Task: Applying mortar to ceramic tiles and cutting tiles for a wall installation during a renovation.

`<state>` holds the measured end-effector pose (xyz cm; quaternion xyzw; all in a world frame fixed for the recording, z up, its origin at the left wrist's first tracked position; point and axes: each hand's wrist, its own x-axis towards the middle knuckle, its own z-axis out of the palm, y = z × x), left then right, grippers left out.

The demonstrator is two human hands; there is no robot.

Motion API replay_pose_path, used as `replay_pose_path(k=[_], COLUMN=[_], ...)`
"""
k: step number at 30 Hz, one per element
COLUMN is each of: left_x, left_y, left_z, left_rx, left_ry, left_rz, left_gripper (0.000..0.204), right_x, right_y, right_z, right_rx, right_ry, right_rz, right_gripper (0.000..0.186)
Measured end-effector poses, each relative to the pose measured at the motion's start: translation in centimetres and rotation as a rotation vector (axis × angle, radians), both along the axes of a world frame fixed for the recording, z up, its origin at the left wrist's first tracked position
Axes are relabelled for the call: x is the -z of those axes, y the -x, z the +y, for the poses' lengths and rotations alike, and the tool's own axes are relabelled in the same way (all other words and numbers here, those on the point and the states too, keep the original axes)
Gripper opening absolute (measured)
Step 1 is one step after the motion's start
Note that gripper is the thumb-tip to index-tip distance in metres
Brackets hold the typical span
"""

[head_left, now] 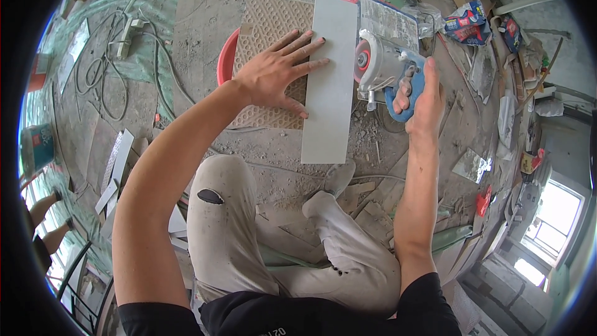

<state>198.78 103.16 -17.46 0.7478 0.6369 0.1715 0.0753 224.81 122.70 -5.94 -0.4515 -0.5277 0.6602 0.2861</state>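
Observation:
My left hand [277, 73] lies flat with fingers spread. Its palm is over a brown panel [267, 22] with a raised dimple pattern, and its fingertips reach onto a long pale grey tile strip [333, 90]. A red curved rim [226, 59] shows from under the panel's left side. Wrapped around the blue handle of a handheld tile cutter [378, 56] is my right hand [427, 101], its thumb along the top. The cutter's round blade housing is close beside the strip's right edge; whether the blade touches it I cannot tell.
Past the cutter lies a printed bag [388, 22], with another torn bag [466, 23] to its right. Cables with a power strip [129, 36] coil at the left. Rubble and offcuts [118, 162] litter the floor. Another person's legs [46, 227] show at far left.

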Motion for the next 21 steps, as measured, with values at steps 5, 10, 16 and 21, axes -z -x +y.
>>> replay_pose_path(k=[5, 10, 16, 21], left_x=[0.01, 0.16, 0.23, 0.11], left_y=[0.05, 0.06, 0.06, 0.03], left_z=[0.04, 0.08, 0.06, 0.04], left_rx=[-0.002, -0.002, -0.002, 0.001], left_ry=[0.006, -0.013, -0.004, -0.003], left_rz=[0.007, 0.000, 0.010, 0.010], left_gripper=[0.130, 0.130, 0.132, 0.133], right_x=[0.04, 0.08, 0.04, 0.11], right_y=[-0.15, -0.35, -0.54, -0.76], right_z=[-0.17, -0.27, -0.57, -0.61], right_rx=[-0.004, 0.001, 0.000, -0.004], right_ry=[-0.003, -0.004, -0.015, -0.007], right_rz=[-0.005, -0.011, -0.025, -0.024], right_gripper=[0.059, 0.059, 0.060, 0.061])
